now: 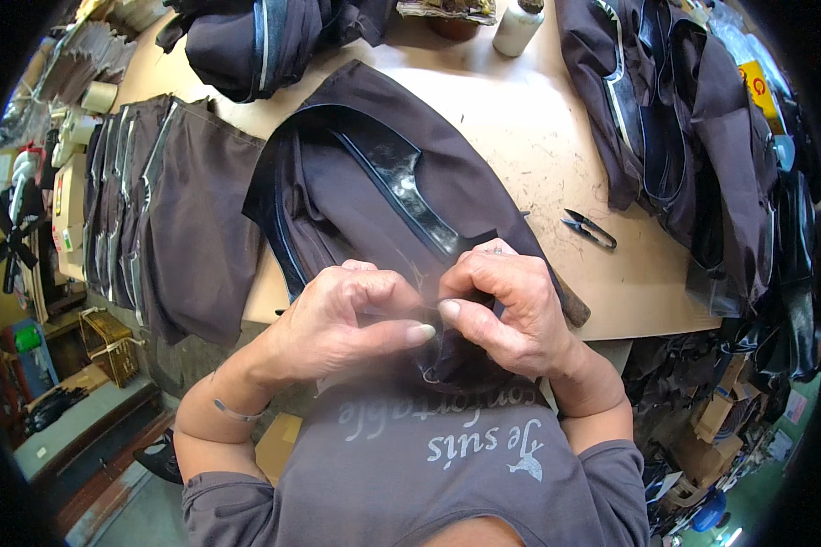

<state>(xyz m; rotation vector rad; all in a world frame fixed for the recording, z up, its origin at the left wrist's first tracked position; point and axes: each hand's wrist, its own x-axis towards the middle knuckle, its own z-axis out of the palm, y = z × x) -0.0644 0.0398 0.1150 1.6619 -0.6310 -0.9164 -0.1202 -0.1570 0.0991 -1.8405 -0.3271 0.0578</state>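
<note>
A dark brown fabric piece [337, 219] with glossy black strips spreads over the table in front of me and hangs over its near edge toward my shirt. Both hands meet at its near end. My right hand [515, 310] is closed, thumb and fingers pinching the dark fabric. My left hand [351, 319] is curled beside it, its thumb and forefinger brought together near the same edge. What lies between the left fingertips is too small and blurred to name. Right of the fabric lie small thread snips [590, 229] with black handles.
Similar dark fabric pieces lie in a stack [192, 182] at the left, a bundle [237, 46] at the far side and a pile [666, 118] at the right. A white bottle [518, 29] stands at the back. Loose thread bits dot the tan tabletop [538, 137].
</note>
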